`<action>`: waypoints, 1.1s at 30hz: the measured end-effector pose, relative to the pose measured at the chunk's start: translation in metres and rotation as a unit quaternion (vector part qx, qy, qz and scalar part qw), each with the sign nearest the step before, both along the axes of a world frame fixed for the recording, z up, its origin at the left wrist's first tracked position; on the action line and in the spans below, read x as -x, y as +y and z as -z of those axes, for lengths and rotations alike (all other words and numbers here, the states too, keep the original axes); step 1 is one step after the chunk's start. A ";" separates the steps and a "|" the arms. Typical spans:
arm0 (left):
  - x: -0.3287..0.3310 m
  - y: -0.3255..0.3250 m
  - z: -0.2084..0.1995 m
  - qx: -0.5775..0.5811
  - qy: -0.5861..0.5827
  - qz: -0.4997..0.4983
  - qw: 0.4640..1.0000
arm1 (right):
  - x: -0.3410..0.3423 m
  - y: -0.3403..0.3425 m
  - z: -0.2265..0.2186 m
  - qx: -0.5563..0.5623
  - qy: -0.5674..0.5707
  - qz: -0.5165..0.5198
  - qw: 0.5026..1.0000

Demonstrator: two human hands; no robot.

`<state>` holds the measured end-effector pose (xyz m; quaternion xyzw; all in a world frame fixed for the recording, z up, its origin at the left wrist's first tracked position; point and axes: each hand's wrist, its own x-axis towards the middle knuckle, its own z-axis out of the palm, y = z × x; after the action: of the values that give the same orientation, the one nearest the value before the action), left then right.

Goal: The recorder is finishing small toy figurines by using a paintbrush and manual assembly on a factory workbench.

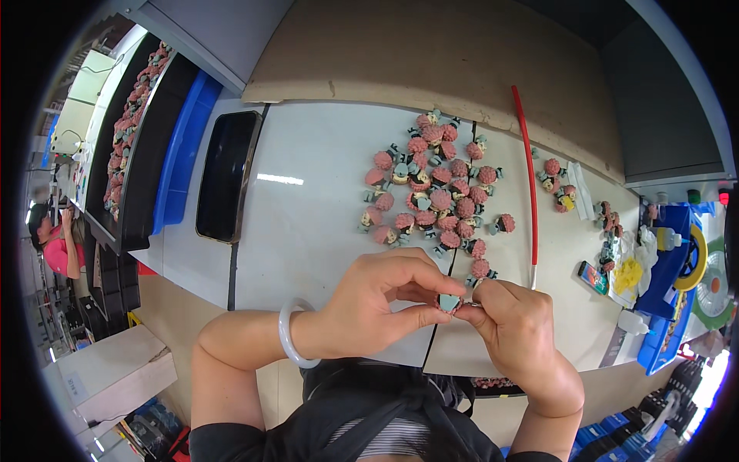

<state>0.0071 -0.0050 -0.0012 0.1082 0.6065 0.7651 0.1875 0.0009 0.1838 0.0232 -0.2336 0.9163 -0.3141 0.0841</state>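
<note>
The left hand (369,308) pinches a figure (448,302) between thumb and forefinger, its pale blue-grey face turned up, above the table (308,215) near its near edge. The thumb and forefinger of the right hand (512,323) are drawn close together at the figure's right side, touching it; whether they grip part of it I cannot tell. A pale bangle (285,335) circles the left wrist.

Just beyond the fingers, a loose cluster of pink-topped figures (440,200) runs up toward the table's far edge, some upright, some tipped over. Right of it lies a red rod (526,177), its top reaching over the brown board (431,61) behind that edge. Between rod and right edge are a few more figures, a white strip (580,192), a tissue (645,254) and a white bottle (633,322); a blue bin (654,354) is at the right edge.

Toward the left edge lies a black phone (229,177), then a blue tray (181,154) and a black tray (164,108) holding many figures. Far left is a person in pink (58,254).
</note>
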 end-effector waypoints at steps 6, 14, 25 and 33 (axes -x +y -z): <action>0.000 -0.001 -0.003 0.004 -0.024 0.006 1.000 | 0.000 0.001 -0.002 -0.011 0.022 -0.017 1.000; -0.001 0.000 -0.001 0.005 -0.012 -0.010 1.000 | 0.001 0.001 -0.001 -0.026 0.031 -0.021 0.999; -0.003 0.003 -0.001 0.013 -0.001 -0.029 1.000 | -0.002 0.002 0.001 -0.032 0.048 -0.007 0.998; -0.003 0.002 -0.001 0.029 0.039 -0.036 0.998 | 0.001 0.001 0.000 -0.014 0.032 -0.008 0.999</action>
<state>0.0104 -0.0028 -0.0002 0.1105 0.6384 0.7489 0.1391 0.0003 0.1845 0.0229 -0.2499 0.9209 -0.2929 0.0607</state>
